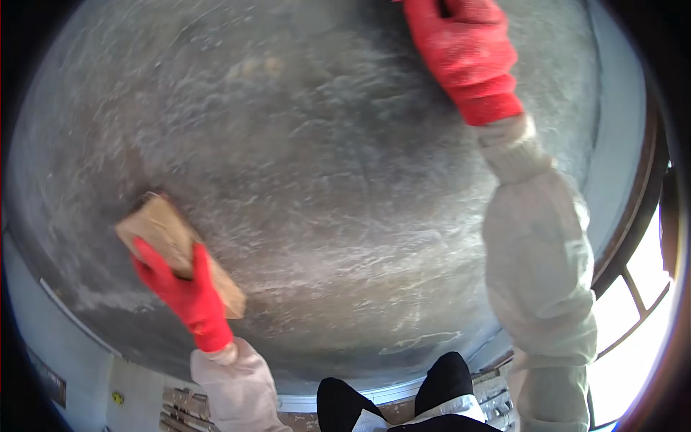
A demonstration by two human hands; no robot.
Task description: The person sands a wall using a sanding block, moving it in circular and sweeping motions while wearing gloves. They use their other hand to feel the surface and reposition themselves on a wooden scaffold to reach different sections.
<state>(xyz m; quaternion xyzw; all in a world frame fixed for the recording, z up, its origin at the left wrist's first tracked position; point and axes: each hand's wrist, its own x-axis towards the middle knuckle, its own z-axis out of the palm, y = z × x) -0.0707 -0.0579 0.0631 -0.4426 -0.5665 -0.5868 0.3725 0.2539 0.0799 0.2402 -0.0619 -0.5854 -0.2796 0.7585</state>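
My left hand (183, 291), in a red glove, grips a light-brown wooden block (169, 234) at the lower left. Its thumb and fingers are spread over the block, which rests against a large grey surface (309, 165) with whitish streaks. At the top right is my right hand (464, 54), also in a red glove, with its fingers curled. The frame's top edge cuts off its fingertips, and whatever they hold is hidden. Dark shade lies on the grey surface beside this hand.
Pale edging (367, 396) borders the grey surface near my dark-clothed legs (443, 385). Bright window panes (622, 324) stand at the right. Stacked strips or slats (183, 410) lie at the lower left, near a small yellow-green item (117, 397).
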